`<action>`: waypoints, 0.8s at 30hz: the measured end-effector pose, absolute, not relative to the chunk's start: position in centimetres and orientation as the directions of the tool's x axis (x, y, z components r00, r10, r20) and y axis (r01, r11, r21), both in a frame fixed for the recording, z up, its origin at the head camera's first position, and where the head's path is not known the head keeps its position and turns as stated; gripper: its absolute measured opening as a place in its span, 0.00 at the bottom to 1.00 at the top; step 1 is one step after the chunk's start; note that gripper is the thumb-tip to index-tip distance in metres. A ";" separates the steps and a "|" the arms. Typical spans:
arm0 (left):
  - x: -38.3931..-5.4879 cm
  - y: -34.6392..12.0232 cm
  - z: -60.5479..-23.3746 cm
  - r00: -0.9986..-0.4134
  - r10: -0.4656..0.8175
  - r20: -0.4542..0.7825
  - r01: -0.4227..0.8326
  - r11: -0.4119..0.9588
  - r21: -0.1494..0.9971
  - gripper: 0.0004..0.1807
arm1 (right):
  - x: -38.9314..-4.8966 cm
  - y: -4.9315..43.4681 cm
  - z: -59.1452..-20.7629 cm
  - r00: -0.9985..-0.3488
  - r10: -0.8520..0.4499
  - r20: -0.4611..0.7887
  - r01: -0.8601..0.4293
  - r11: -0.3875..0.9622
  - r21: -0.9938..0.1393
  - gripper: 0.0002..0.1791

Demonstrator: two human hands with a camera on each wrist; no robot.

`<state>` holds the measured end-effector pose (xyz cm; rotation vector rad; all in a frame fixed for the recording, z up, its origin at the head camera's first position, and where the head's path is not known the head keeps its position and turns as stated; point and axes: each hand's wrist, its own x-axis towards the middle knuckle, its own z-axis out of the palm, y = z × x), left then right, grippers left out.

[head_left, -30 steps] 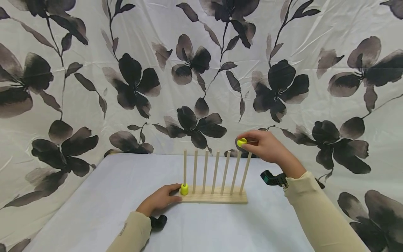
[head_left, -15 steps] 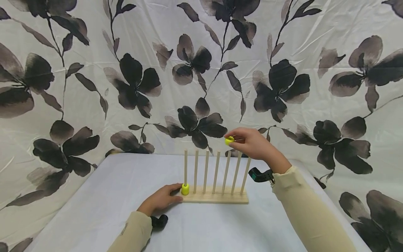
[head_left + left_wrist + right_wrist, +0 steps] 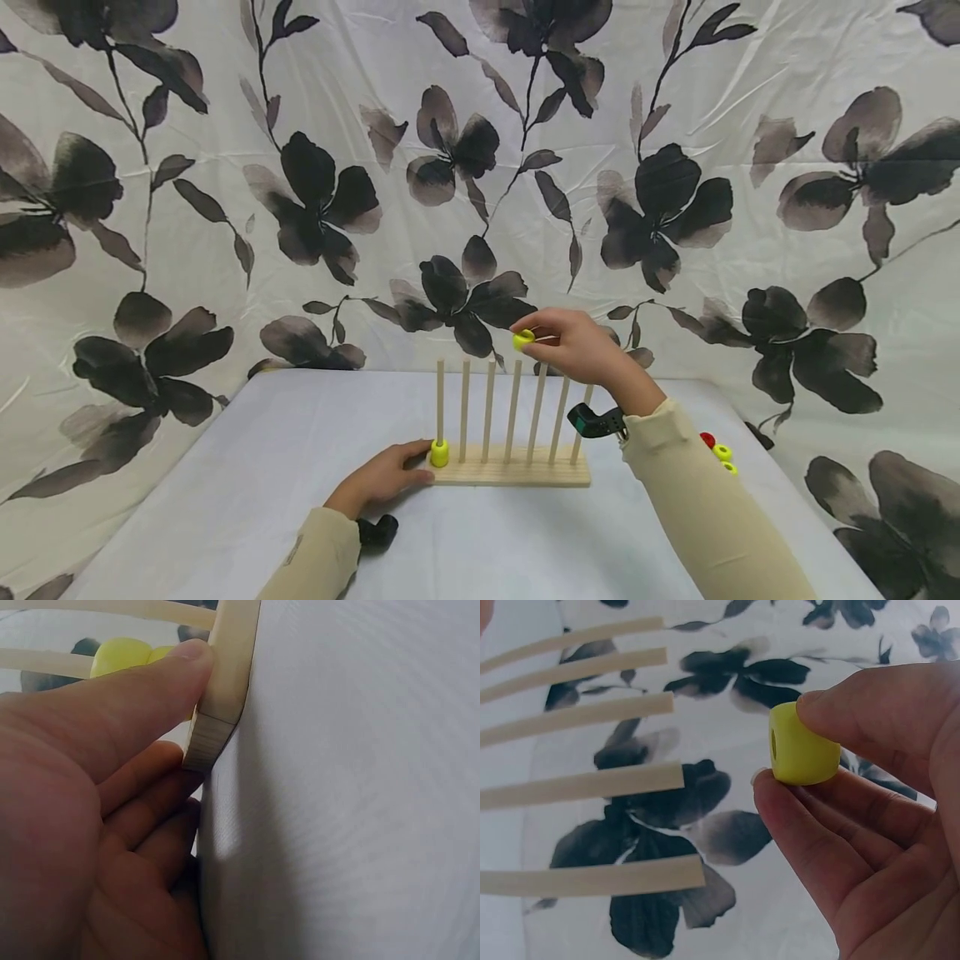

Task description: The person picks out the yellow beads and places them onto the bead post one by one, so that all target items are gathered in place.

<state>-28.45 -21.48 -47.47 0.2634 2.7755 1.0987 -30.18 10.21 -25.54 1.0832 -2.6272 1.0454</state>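
Note:
A wooden peg stand (image 3: 510,473) with a row of several upright pegs stands on the table. At its left end, my left hand (image 3: 382,477) holds the base between thumb and fingers; in the left wrist view the thumb (image 3: 142,697) lies over the base end. Yellow beads (image 3: 439,453), seemingly two stacked, sit at the bottom of the leftmost peg. Above the middle pegs, my right hand (image 3: 573,346) pinches another yellow bead (image 3: 522,339). In the right wrist view this bead (image 3: 806,750) is held apart from the peg tips, its hole facing them.
Beyond the right sleeve lie a red bead (image 3: 707,439) and yellow beads (image 3: 722,452), partly hidden by the sleeve. A white cloth (image 3: 480,542) covers the table. Behind it hangs a flowered curtain (image 3: 450,67). Both wrists wear black straps.
My right hand has moved left with its yellow bead, from above the rightmost pegs to above the middle ones. The red and yellow beads at right have come into view. My left hand stays put.

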 end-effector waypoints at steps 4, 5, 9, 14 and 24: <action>-28.3 -21.5 -47.5 -0.974 0.212 -0.074 0.103 0.712 0.695 0.35 | -30.2 9.6 -26.0 -0.727 -0.592 0.349 -0.668 0.492 -0.558 0.16; -28.3 -21.6 -47.5 -0.974 0.214 -0.072 0.104 0.710 0.697 0.35 | -30.2 9.5 -26.1 -0.728 -0.590 0.349 -0.667 0.493 -0.558 0.16; -28.4 -21.5 -47.5 -0.974 0.217 -0.066 0.109 0.704 0.702 0.35 | -30.3 8.8 -26.3 -0.725 -0.592 0.352 -0.671 0.492 -0.554 0.16; -28.4 -21.6 -47.5 -0.974 0.217 -0.061 0.114 0.709 0.696 0.35 | -30.4 8.0 -26.6 -0.706 -0.606 0.368 -0.688 0.461 -0.561 0.15; -28.5 -21.5 -47.6 -0.975 0.212 -0.060 0.114 0.716 0.689 0.36 | -30.4 6.4 -26.9 -0.663 -0.626 0.411 -0.729 0.414 -0.545 0.15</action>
